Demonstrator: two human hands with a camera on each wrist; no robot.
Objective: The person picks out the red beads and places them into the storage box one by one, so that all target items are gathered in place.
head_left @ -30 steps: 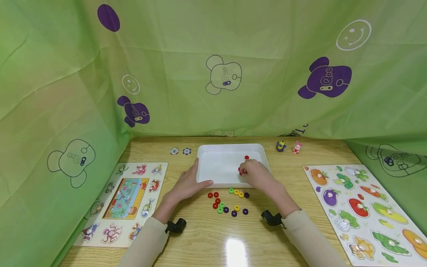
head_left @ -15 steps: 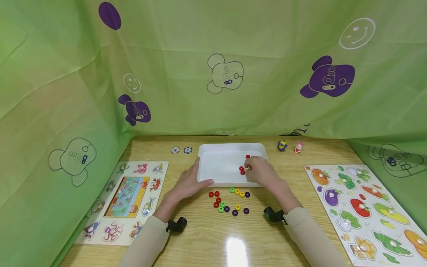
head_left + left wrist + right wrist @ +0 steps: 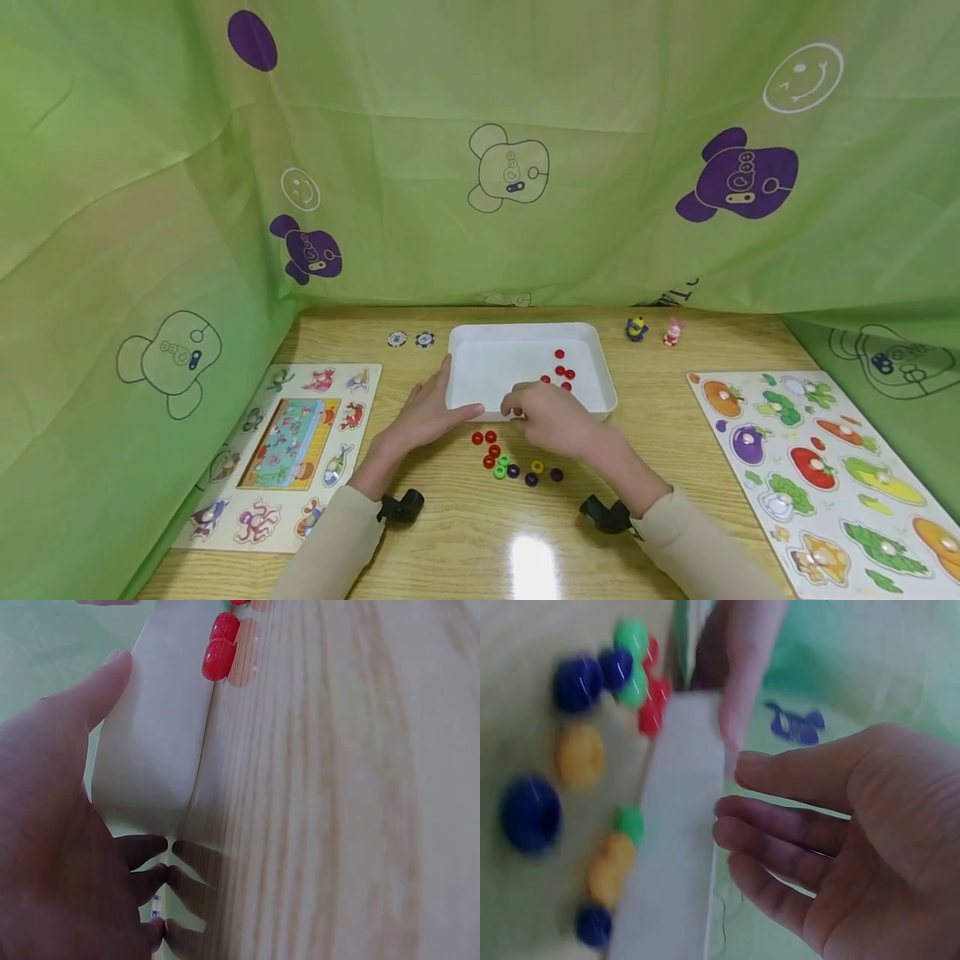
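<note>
A white tray (image 3: pixel 495 350) stands on the table with several red beads (image 3: pixel 565 372) in its right half. My left hand (image 3: pixel 427 412) rests against the tray's front left corner, thumb (image 3: pixel 105 686) along the front rim and fingers along the left side. Over the front rim hovers my right hand (image 3: pixel 551 417), thumb and fingers bent with a gap between them, holding nothing. On the table before the tray lie red beads (image 3: pixel 491 437), green beads (image 3: pixel 500 472), dark purple beads (image 3: pixel 532 480) and a yellow bead (image 3: pixel 537 467). More yellow beads (image 3: pixel 606 879), hidden from the head view, lie by the front wall.
A sea-animal puzzle board (image 3: pixel 352 475) lies left and a vegetable puzzle board (image 3: pixel 847 517) right. Two poker chips (image 3: pixel 425 339) are left behind the tray. Two small figures, one purple and yellow (image 3: pixel 636 328), one pink (image 3: pixel 672 332), stand at the back right. Green cloth (image 3: pixel 420 250) encloses the table.
My right hand has moved left and nearer from the tray's right half to its front rim, uncovering more red beads inside. My left hand stays at the corner.
</note>
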